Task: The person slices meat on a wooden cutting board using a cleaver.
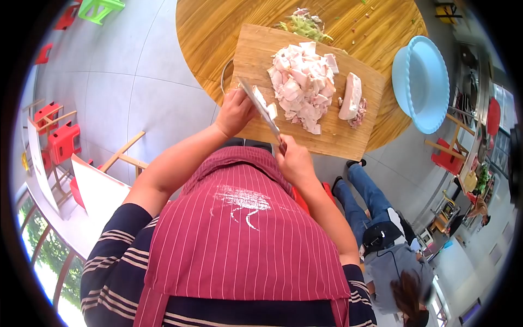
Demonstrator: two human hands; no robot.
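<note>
My right hand [295, 161] is wrapped round the handle of a kitchen knife [262, 108], whose blade slants up and left across the cutting board [332, 141]. My left hand [236, 112] is beside the blade at the board's left edge, with fingers curled. Whatever lies beneath those fingers is hidden. Just right of the blade are a few pale cut pieces of meat [259, 96]. A heap of chopped fatty meat [302, 82] covers the board's middle. Further right lies an uncut strip of meat [352, 96], with pinkish scraps [359, 115] against it.
The board rests on a round wooden table [210, 32]. Green vegetable scraps [305, 26] lie behind the board. A light blue basin [401, 76] stands at the table's right edge. Another person [389, 245] is at the lower right. Red stools [64, 143] are at the left.
</note>
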